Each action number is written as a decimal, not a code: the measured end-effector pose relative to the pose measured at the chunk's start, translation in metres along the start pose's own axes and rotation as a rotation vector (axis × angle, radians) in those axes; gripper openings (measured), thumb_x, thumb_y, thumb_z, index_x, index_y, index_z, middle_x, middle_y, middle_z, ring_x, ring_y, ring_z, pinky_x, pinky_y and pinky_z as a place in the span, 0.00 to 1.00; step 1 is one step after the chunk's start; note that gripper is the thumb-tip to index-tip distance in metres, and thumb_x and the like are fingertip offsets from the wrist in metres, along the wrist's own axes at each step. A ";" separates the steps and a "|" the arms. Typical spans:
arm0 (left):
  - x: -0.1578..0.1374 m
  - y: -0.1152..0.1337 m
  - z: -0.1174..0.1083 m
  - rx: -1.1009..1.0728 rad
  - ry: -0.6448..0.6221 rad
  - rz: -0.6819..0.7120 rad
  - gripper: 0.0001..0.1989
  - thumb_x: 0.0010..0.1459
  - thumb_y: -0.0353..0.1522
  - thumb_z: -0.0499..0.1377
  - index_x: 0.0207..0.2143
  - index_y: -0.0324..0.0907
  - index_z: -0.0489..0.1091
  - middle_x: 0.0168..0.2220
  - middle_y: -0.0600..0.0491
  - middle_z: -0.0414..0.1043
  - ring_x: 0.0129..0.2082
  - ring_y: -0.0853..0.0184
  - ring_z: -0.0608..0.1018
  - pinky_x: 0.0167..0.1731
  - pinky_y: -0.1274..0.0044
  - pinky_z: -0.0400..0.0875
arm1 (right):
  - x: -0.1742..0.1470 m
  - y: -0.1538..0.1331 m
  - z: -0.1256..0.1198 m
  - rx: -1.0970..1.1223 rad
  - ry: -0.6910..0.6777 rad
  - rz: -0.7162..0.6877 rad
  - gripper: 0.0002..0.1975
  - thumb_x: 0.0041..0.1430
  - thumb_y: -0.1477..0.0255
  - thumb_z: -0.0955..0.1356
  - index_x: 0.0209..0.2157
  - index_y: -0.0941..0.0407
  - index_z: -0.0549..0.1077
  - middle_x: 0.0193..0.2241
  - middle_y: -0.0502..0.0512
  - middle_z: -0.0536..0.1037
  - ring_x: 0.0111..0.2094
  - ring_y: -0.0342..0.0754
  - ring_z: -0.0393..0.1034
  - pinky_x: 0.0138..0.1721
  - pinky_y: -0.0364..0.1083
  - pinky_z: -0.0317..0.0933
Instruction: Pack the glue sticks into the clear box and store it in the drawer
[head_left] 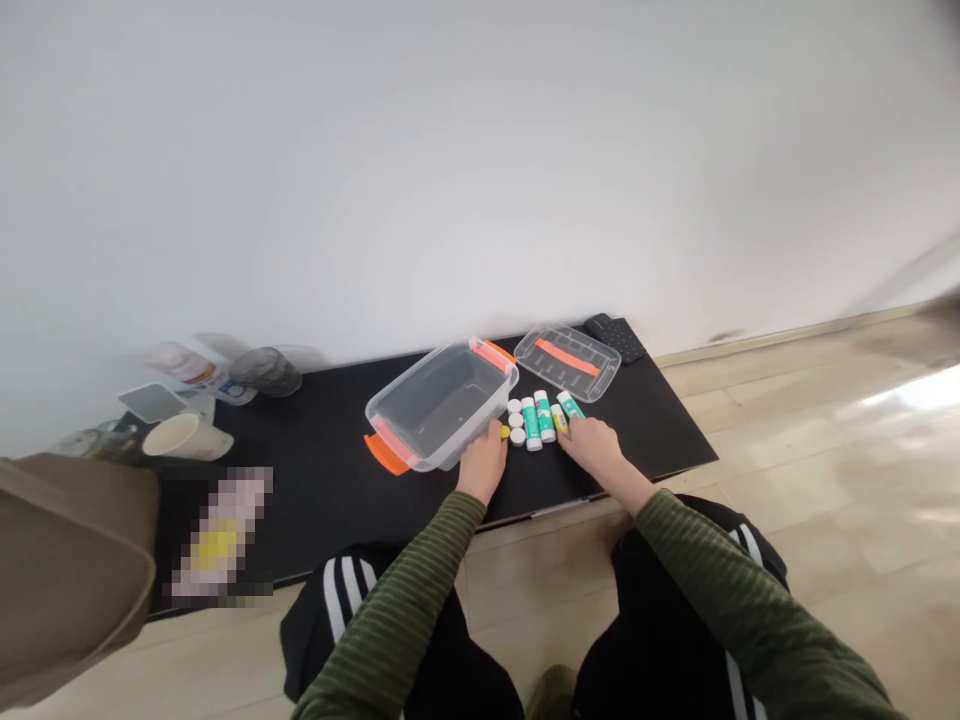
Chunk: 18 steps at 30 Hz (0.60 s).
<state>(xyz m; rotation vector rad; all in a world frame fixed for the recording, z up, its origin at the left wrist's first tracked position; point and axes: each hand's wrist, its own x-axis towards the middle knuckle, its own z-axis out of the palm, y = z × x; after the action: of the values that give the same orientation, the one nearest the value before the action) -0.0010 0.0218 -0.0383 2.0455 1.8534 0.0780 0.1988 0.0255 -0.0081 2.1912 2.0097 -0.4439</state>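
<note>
left hand point(482, 464): at yellow cap point(505, 432), grip unclear
right hand point(595, 450): nearer tubes point(532, 424), grip unclear
tubes: between hands, lengthwise near-far

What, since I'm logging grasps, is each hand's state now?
Left hand: at a small yellow object; grip unclear.
Right hand: at a yellow-labelled tube; grip unclear.

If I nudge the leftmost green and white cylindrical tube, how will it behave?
Lying down and cylindrical, the green and white tube seems apt to roll. White round pieces on its left and another green and white tube on its right would probably limit that. Its smooth surface suggests it might be slightly slippery.
</note>
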 end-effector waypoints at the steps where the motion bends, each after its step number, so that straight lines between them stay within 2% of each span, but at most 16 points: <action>1: 0.000 0.000 0.000 0.001 -0.003 -0.004 0.15 0.67 0.35 0.46 0.52 0.41 0.59 0.39 0.40 0.75 0.39 0.52 0.80 0.37 0.69 0.69 | 0.000 0.000 0.000 0.002 0.000 0.001 0.21 0.65 0.60 0.59 0.42 0.61 0.76 0.40 0.70 0.78 0.42 0.60 0.75 0.38 0.50 0.64; 5: -0.003 0.000 -0.002 0.008 0.027 -0.014 0.15 0.67 0.36 0.45 0.52 0.39 0.58 0.39 0.39 0.75 0.39 0.51 0.80 0.36 0.69 0.69 | 0.003 -0.001 0.001 0.023 -0.008 0.006 0.20 0.63 0.59 0.61 0.40 0.60 0.76 0.40 0.69 0.78 0.42 0.59 0.75 0.38 0.49 0.63; 9: -0.009 0.001 -0.007 -0.017 0.038 -0.027 0.14 0.67 0.36 0.45 0.51 0.39 0.58 0.38 0.40 0.75 0.39 0.50 0.80 0.36 0.68 0.68 | 0.005 0.001 0.002 0.051 0.004 0.016 0.20 0.59 0.60 0.64 0.42 0.60 0.75 0.40 0.69 0.78 0.42 0.61 0.75 0.37 0.49 0.63; 13: -0.015 0.003 -0.012 -0.071 0.059 -0.022 0.13 0.66 0.35 0.47 0.51 0.40 0.58 0.38 0.41 0.75 0.38 0.51 0.79 0.36 0.68 0.68 | 0.004 0.008 -0.001 0.116 0.037 0.039 0.17 0.56 0.61 0.65 0.40 0.59 0.75 0.37 0.65 0.79 0.40 0.59 0.75 0.34 0.46 0.61; 16: -0.019 0.003 -0.014 -0.183 0.127 -0.002 0.12 0.65 0.34 0.50 0.49 0.41 0.60 0.38 0.44 0.75 0.38 0.54 0.79 0.36 0.70 0.67 | -0.001 0.016 -0.007 0.226 0.128 0.029 0.13 0.55 0.62 0.66 0.34 0.58 0.74 0.32 0.60 0.79 0.37 0.54 0.75 0.34 0.44 0.60; 18: -0.021 0.003 -0.014 -0.364 0.161 0.016 0.11 0.63 0.34 0.52 0.47 0.42 0.61 0.35 0.47 0.74 0.35 0.59 0.79 0.35 0.73 0.67 | -0.007 0.021 -0.011 0.363 0.202 -0.030 0.11 0.55 0.63 0.66 0.31 0.57 0.73 0.28 0.56 0.79 0.33 0.51 0.75 0.34 0.43 0.60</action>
<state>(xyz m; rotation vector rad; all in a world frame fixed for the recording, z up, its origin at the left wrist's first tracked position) -0.0051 0.0050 -0.0202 1.8440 1.7584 0.5570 0.2205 0.0196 0.0025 2.5068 2.2156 -0.6612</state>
